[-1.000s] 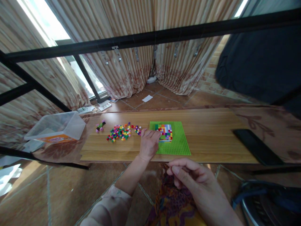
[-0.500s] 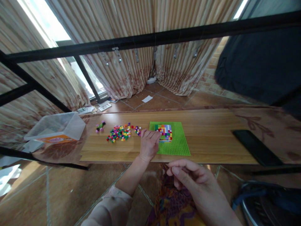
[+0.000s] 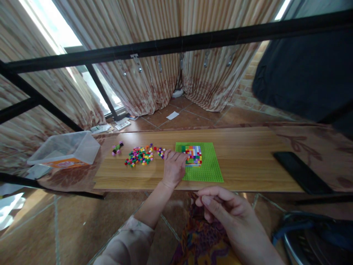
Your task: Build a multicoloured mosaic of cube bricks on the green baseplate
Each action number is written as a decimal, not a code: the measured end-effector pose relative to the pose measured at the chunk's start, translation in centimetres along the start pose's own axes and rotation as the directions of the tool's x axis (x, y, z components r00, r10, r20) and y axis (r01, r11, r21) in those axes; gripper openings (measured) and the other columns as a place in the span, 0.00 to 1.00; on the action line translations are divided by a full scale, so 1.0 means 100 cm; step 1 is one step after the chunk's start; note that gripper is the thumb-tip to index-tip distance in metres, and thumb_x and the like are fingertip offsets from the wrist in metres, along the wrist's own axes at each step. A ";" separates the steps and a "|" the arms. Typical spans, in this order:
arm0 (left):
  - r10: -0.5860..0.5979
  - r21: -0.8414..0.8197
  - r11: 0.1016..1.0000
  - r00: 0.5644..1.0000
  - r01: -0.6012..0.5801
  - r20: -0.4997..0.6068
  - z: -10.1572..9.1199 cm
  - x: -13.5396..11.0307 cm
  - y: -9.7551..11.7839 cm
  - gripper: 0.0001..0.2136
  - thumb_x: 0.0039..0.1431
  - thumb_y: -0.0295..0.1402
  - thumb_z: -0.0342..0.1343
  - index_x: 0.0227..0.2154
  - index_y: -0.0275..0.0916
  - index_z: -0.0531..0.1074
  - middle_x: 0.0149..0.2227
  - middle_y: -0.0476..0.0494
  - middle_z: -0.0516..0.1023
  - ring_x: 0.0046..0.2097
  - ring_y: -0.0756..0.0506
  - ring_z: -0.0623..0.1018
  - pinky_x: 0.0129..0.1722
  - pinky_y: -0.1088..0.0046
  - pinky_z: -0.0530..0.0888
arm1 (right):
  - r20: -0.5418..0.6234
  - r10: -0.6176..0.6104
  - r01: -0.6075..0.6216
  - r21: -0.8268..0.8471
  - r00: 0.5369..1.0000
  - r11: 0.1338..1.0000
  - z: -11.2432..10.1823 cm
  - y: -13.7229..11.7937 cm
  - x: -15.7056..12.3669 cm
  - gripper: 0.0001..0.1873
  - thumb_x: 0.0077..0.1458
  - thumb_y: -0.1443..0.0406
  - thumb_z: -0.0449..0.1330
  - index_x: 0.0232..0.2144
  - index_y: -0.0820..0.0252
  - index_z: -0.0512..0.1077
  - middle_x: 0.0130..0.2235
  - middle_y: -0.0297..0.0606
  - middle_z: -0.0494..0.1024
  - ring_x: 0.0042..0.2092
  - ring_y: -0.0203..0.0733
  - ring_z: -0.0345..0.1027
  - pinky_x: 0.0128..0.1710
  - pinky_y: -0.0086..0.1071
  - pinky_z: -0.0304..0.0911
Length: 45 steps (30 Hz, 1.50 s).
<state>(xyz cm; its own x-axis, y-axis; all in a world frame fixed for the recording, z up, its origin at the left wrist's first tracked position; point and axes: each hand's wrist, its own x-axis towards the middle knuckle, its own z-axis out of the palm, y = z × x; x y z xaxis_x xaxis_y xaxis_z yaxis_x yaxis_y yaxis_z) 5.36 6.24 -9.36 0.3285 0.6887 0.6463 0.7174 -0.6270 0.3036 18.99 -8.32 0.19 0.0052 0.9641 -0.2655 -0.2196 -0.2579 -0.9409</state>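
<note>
Baseplate point(image 3: 211, 165) looks lime green, apparently studded.

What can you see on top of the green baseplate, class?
A patch of multicoloured bricks sits on the green baseplate. The left hand covers part of the baseplate's left side; whatever lies beneath cannot be seen.

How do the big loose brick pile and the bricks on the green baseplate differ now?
The loose brick pile is jumbled on the wooden board; the bricks on the green baseplate sit in neat rows. The pile is in full view, while the left hand hides part of the bricks on the baseplate. Both mix many colours.
</note>
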 end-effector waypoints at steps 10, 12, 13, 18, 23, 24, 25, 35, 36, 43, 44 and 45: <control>-0.019 -0.013 1.000 0.998 0.019 0.063 -0.002 -0.007 0.006 0.08 0.58 0.34 0.54 0.40 0.42 0.73 0.45 0.45 0.76 0.47 0.43 0.71 0.52 0.59 0.61 | 0.003 0.012 -0.012 -0.017 1.000 1.000 0.000 -0.001 0.000 0.11 0.51 0.56 0.63 0.32 0.57 0.77 0.28 0.35 0.79 0.24 0.29 0.64 0.24 0.22 0.60; -0.019 -0.007 1.000 0.999 0.020 0.049 0.001 -0.007 0.005 0.07 0.59 0.33 0.54 0.39 0.43 0.73 0.44 0.45 0.77 0.46 0.44 0.71 0.52 0.59 0.61 | 0.004 0.013 -0.013 -0.013 1.000 1.000 0.000 -0.001 0.000 0.11 0.50 0.56 0.64 0.31 0.57 0.77 0.28 0.35 0.79 0.24 0.29 0.64 0.24 0.22 0.60; -0.016 -0.007 1.000 0.999 0.017 0.040 0.002 -0.007 0.005 0.06 0.59 0.32 0.54 0.38 0.43 0.73 0.43 0.46 0.77 0.45 0.44 0.71 0.52 0.59 0.61 | 0.002 0.011 -0.011 -0.010 1.000 1.000 0.000 -0.001 0.000 0.11 0.50 0.56 0.64 0.31 0.57 0.77 0.28 0.35 0.79 0.23 0.29 0.64 0.24 0.22 0.60; -0.015 -0.024 1.000 1.000 0.015 0.017 0.004 -0.006 0.003 0.04 0.59 0.32 0.54 0.35 0.43 0.73 0.40 0.46 0.78 0.45 0.45 0.72 0.51 0.60 0.62 | -0.010 0.012 -0.013 -0.014 1.000 1.000 0.000 -0.001 0.000 0.11 0.49 0.56 0.64 0.31 0.57 0.77 0.28 0.35 0.79 0.23 0.29 0.64 0.23 0.22 0.59; -0.044 -0.042 0.998 0.999 0.044 -0.009 -0.002 -0.005 0.004 0.05 0.59 0.33 0.53 0.36 0.42 0.74 0.39 0.45 0.78 0.43 0.46 0.73 0.47 0.63 0.66 | -0.003 0.020 -0.020 -0.003 1.000 1.000 0.000 -0.001 0.000 0.11 0.50 0.57 0.64 0.31 0.57 0.77 0.28 0.35 0.79 0.24 0.29 0.64 0.24 0.22 0.60; -0.048 -0.053 0.997 0.999 0.047 -0.015 -0.003 -0.004 0.005 0.05 0.60 0.33 0.53 0.36 0.41 0.73 0.39 0.45 0.78 0.42 0.46 0.73 0.45 0.64 0.66 | 0.000 0.017 -0.017 -0.001 1.000 1.000 0.000 -0.001 0.000 0.10 0.50 0.57 0.64 0.31 0.57 0.77 0.29 0.35 0.79 0.24 0.29 0.64 0.24 0.22 0.60; -0.050 -0.068 0.996 0.998 0.049 -0.022 -0.005 -0.004 0.006 0.06 0.60 0.33 0.53 0.36 0.41 0.73 0.38 0.45 0.78 0.41 0.46 0.74 0.44 0.65 0.67 | 0.001 0.012 -0.012 0.001 1.000 1.000 0.000 -0.001 0.000 0.11 0.50 0.57 0.64 0.31 0.57 0.77 0.28 0.35 0.79 0.24 0.29 0.64 0.24 0.22 0.60; -0.162 -0.222 0.962 0.987 0.156 -0.012 -0.010 -0.008 0.015 0.09 0.61 0.28 0.50 0.41 0.42 0.72 0.39 0.45 0.78 0.42 0.48 0.76 0.43 0.70 0.73 | -0.004 0.017 -0.017 0.001 1.000 1.000 0.001 -0.002 -0.001 0.11 0.49 0.57 0.64 0.31 0.58 0.77 0.28 0.35 0.79 0.23 0.30 0.64 0.23 0.24 0.60; -0.186 -0.215 0.960 0.983 0.179 -0.011 -0.010 -0.008 0.015 0.09 0.60 0.28 0.50 0.42 0.41 0.71 0.39 0.45 0.78 0.42 0.48 0.76 0.43 0.69 0.73 | -0.002 0.017 -0.017 0.002 1.000 1.000 0.001 -0.002 -0.001 0.11 0.49 0.57 0.64 0.31 0.58 0.77 0.28 0.35 0.79 0.23 0.29 0.64 0.23 0.23 0.60; -0.210 -0.154 0.966 0.978 0.209 0.010 -0.011 -0.005 0.007 0.05 0.59 0.28 0.52 0.36 0.40 0.71 0.35 0.47 0.77 0.39 0.47 0.75 0.42 0.68 0.71 | 0.032 0.009 -0.009 0.006 0.999 1.000 0.000 -0.001 0.000 0.10 0.52 0.57 0.63 0.32 0.57 0.76 0.28 0.34 0.78 0.24 0.29 0.64 0.25 0.23 0.59; -0.190 -0.148 0.971 0.982 0.189 0.012 -0.011 -0.005 0.006 0.05 0.59 0.28 0.52 0.35 0.41 0.72 0.35 0.47 0.77 0.39 0.47 0.75 0.42 0.68 0.71 | 0.032 0.002 -0.003 0.007 0.999 1.000 0.000 0.000 0.000 0.09 0.53 0.58 0.62 0.32 0.56 0.76 0.29 0.34 0.78 0.25 0.29 0.64 0.25 0.23 0.59; -0.166 -0.142 0.976 0.986 0.166 0.013 -0.011 -0.004 0.006 0.05 0.60 0.28 0.52 0.35 0.41 0.72 0.35 0.47 0.78 0.39 0.47 0.75 0.42 0.68 0.70 | 0.026 -0.006 0.005 0.011 1.000 1.000 0.001 0.000 0.000 0.09 0.53 0.58 0.62 0.32 0.56 0.76 0.29 0.33 0.78 0.25 0.29 0.64 0.25 0.23 0.59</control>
<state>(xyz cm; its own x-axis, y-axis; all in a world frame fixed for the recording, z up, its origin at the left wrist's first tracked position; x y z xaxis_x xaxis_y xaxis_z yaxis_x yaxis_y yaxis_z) 4.94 5.22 -8.63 0.2132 0.7878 0.5778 0.6674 -0.5493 0.5028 18.94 -8.35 0.18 -0.0186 0.9669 -0.2546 -0.2307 -0.2520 -0.9398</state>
